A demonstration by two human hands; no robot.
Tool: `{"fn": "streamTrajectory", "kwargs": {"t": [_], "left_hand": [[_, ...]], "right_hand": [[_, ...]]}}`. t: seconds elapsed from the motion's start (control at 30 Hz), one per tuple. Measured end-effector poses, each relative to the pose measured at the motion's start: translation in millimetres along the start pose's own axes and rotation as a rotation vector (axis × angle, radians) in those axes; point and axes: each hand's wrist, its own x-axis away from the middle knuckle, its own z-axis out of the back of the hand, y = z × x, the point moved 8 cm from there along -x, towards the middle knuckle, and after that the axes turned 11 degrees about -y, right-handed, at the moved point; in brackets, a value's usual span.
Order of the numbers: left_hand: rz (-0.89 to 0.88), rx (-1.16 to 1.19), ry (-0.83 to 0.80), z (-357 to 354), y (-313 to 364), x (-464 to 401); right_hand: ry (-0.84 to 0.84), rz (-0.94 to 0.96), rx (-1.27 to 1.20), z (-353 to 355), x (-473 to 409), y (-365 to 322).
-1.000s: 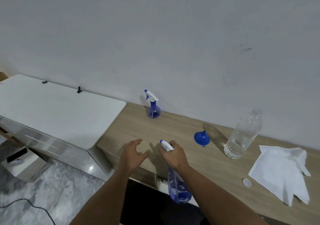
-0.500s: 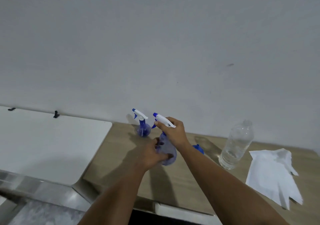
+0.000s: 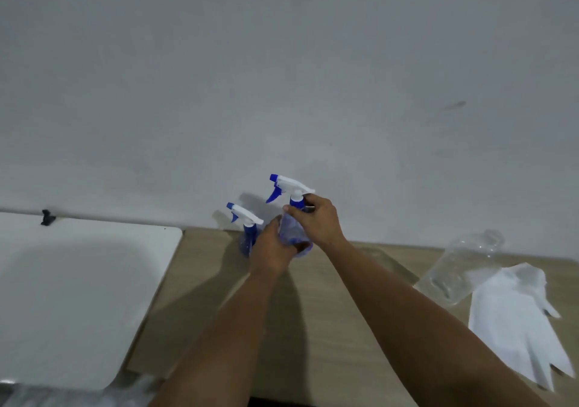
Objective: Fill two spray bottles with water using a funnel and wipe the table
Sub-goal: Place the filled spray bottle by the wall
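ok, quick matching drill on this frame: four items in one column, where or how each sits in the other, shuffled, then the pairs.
Items
1. near spray bottle
2. far spray bottle
3. water bottle
4. white cloth

Places
A. lying flat at the table's right end
B. standing by the wall, not held
C. clear, uncapped, beside the cloth
D. held by both hands, left hand on the body, right hand at the neck

Pairs: 1-D, 2-B, 3-C, 4-A
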Motion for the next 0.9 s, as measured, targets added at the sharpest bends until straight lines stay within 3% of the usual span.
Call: {"fn": "streamTrajectory", "kwargs": {"t": [0.23,0.37,0.67,0.9], "left_hand": [[0.2,-0.127,0.173,4.1,-87.9,6.9],[0.214,-0.264,0.28,20.3,-109.9,0.0],[0.079,-0.118,0.226,42.4,-108.1,-47.0],[0.049,0.03,0.116,39.2,-110.9,-36.0]], "right_hand": [[-0.037,-0.147,-0.021,-37.2,-33.9,69.8],[-0.046,-0.15,-0.058,-52.3,-36.0,80.1],[0.013,-0.127,-0.013,-59.2,-10.9,85.9],[0.284,-0.014,0.015,-42.1,35.2,65.9]]}}
